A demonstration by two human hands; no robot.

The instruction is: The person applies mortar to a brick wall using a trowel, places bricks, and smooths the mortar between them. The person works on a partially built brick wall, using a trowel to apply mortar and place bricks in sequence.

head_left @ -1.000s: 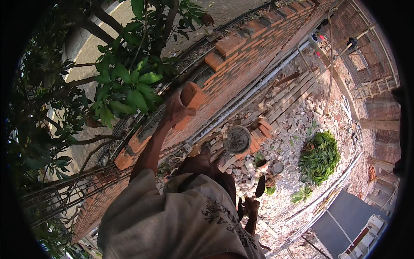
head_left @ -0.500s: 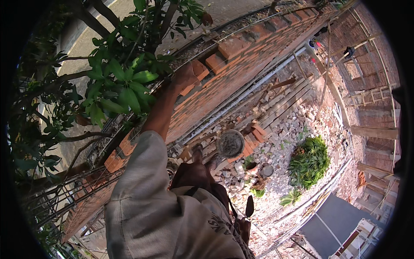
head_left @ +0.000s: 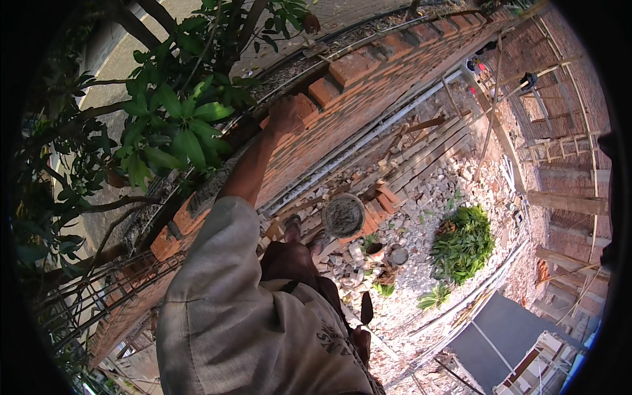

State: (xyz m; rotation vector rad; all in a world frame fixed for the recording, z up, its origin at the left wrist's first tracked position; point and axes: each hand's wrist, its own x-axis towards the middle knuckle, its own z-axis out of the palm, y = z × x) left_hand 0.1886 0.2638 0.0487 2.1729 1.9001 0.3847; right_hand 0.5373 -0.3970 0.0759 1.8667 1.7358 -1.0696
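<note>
Left hand [head_left: 284, 115], at 11 o'clock of centre, rests closed over a red brick [head_left: 304, 105] on the top course of the brick wall [head_left: 395, 72]. Green leaves [head_left: 174, 128] hang at its 9 o'clock. A round pan of grey mortar [head_left: 343, 215] sits on rubble at 5 o'clock. Right hand [head_left: 361, 342] hangs low, gripping a dark trowel [head_left: 366, 308].

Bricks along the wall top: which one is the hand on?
The brick under the left hand, beside the leafy branch; the other top bricks lie untouched.
</note>
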